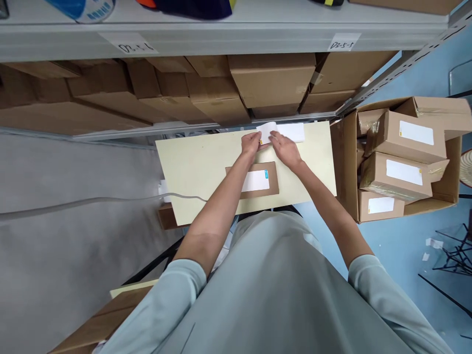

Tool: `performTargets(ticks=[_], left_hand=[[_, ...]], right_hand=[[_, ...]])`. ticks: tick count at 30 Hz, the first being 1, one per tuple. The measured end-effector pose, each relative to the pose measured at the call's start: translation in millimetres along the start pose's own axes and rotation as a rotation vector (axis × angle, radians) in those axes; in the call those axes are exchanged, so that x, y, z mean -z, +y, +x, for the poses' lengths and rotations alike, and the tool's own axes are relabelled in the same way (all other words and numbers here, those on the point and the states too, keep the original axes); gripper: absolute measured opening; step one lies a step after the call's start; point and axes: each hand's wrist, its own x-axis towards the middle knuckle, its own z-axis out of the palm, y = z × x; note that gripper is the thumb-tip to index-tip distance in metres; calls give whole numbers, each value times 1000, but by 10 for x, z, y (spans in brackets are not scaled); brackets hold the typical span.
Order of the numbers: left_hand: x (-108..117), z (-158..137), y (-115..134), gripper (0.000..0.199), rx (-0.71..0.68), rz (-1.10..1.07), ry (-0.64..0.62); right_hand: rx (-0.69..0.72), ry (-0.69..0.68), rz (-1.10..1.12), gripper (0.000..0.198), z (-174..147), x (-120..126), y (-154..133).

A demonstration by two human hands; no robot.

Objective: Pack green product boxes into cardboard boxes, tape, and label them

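Note:
At the far edge of the pale yellow table (195,167), my left hand (251,143) pinches the left end of a white label sheet (267,129). The fingers of my right hand (286,149) are closed on that sheet's right part, close to the left hand. Beside it, to the right, lies a white stack of labels (292,132); whether the two are joined I cannot tell. Nearer my body a flat brown cardboard box (273,178) with a white label on top rests on the table, partly hidden by my left forearm.
On the right stands a large open carton (344,167) with several labelled boxes inside. Behind the table, a metal shelf (228,37) holds brown cartons (275,81). A grey cable (110,200) runs in from the left to the table. Another cardboard box (106,319) sits at lower left.

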Motion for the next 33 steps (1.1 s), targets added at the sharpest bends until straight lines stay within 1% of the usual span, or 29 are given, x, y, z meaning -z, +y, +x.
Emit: performTargets(ticks=[2,4,5,7,9,15,19,23,26,28,30,33], left_hand=[[82,-13,-7,23,32,-15,17],[148,-36,-6,24,43,-6,36],[176,-47,-2,24,39,3,45],[226,-60,11,23,22,25,59],[274,-58,25,21,9,45,77],[416,-44,23,21,6,80,132],[413,-90,5,24,3,106,128],[371,-168,65,29,-39,134,159],[399,-311,173,38,-126,157,153],[455,-482,256,42,-198,167,130],[534,-715,327,43,-252,164,112],[681,-1130,377,43,-290,135,79]], right_hand=[[-156,43,0,60,84,4,60],[-270,11,-1,65,187,-7,122],[-295,-26,-1,67,237,-20,148],[-307,-95,-11,69,320,-65,186],[-309,-123,-27,70,375,-122,212],[-301,-97,-52,69,459,-278,268],[-308,-82,-56,70,519,-337,279],[-331,-112,-48,74,566,-338,298],[-331,-115,-35,77,563,-315,311],[-335,-101,-9,76,544,-294,304],[-345,-94,24,73,516,-259,284],[-361,-74,116,64,473,-145,250]])
